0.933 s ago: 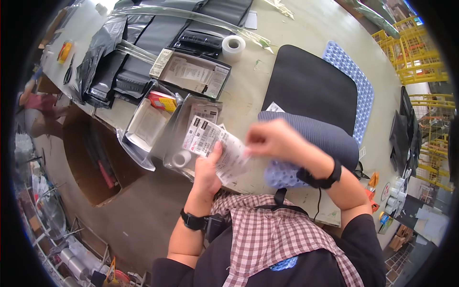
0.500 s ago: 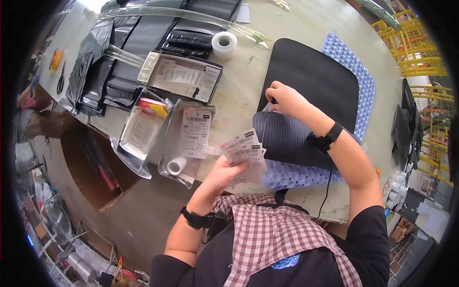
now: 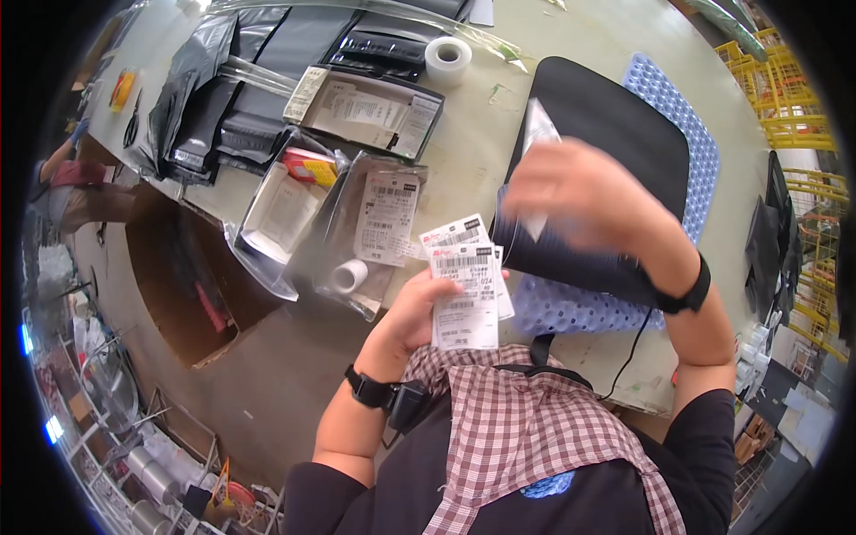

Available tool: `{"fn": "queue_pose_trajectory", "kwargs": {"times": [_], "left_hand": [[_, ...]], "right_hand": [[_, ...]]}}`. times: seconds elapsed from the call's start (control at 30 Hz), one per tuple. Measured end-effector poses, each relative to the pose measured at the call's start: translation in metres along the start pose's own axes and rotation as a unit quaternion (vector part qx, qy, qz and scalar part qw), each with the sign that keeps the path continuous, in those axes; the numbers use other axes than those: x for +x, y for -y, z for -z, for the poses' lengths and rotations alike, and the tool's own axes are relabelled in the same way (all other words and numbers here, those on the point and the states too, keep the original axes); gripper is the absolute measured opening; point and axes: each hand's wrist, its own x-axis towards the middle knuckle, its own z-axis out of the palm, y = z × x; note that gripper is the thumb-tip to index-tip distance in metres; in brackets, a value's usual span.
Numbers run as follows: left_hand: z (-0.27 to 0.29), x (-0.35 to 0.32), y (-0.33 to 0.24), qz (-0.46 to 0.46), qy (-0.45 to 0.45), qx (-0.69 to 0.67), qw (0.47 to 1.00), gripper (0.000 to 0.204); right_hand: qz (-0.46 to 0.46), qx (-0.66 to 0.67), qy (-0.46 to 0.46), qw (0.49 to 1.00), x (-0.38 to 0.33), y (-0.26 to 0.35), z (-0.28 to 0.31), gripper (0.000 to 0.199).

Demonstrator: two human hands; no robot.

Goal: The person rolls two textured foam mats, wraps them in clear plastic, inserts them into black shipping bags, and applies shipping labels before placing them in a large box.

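Observation:
Printed barcode labels (image 3: 465,308) are fanned in my left hand (image 3: 412,312), the thumb pressing on the front one. Smeared by motion, my right hand (image 3: 584,192) is above a ribbed dark mat (image 3: 571,259) and has a whitish slip (image 3: 539,123) at its fingers. The slip's printed side, if any, does not show. Beyond that hand a smooth black mat (image 3: 615,116) lies flat. Light blue bumpy mats (image 3: 704,165) stick out from under the black ones.
Left of my labels, a clear-lined tray (image 3: 383,218) holds another label and a small white roll (image 3: 348,275). Behind it are a box of papers (image 3: 357,111), another open box (image 3: 281,214), a tape roll (image 3: 448,61) and black plastic bags (image 3: 294,45). Another person (image 3: 76,183) stands far left.
My right hand has come up from the ribbed mat's edge with the whitish slip. In my left hand, the front label now faces me more squarely. The whole view has shifted a little.

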Motion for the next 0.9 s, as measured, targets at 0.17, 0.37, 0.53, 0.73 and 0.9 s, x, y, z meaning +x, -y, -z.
{"fn": "queue_pose_trajectory", "kwargs": {"times": [0.17, 0.37, 0.53, 0.73, 0.9], "left_hand": [[0.013, 0.008, 0.022, 0.010, -0.008, -0.120, 0.993, 0.059], [-0.018, -0.013, 0.018, -0.090, 0.031, -0.067, 0.993, 0.074], [0.010, -0.021, 0.009, -0.063, -0.100, 0.099, 0.988, 0.048], [0.013, -0.029, 0.001, -0.097, -0.060, -0.074, 0.991, 0.041], [0.007, -0.031, -0.001, -0.093, -0.043, -0.060, 0.993, 0.041]], "right_hand": [[0.138, 0.057, 0.057, 0.987, 0.010, 0.081, -0.058, 0.005], [0.142, 0.112, 0.008, 0.984, 0.015, 0.106, -0.105, 0.006], [0.096, 0.188, -0.112, 0.971, 0.010, 0.116, -0.098, 0.018], [-0.335, 0.423, -0.294, 0.789, -0.028, 0.099, -0.102, 0.011], [-0.388, 0.509, -0.214, 0.738, -0.022, 0.110, -0.099, 0.021]]}}
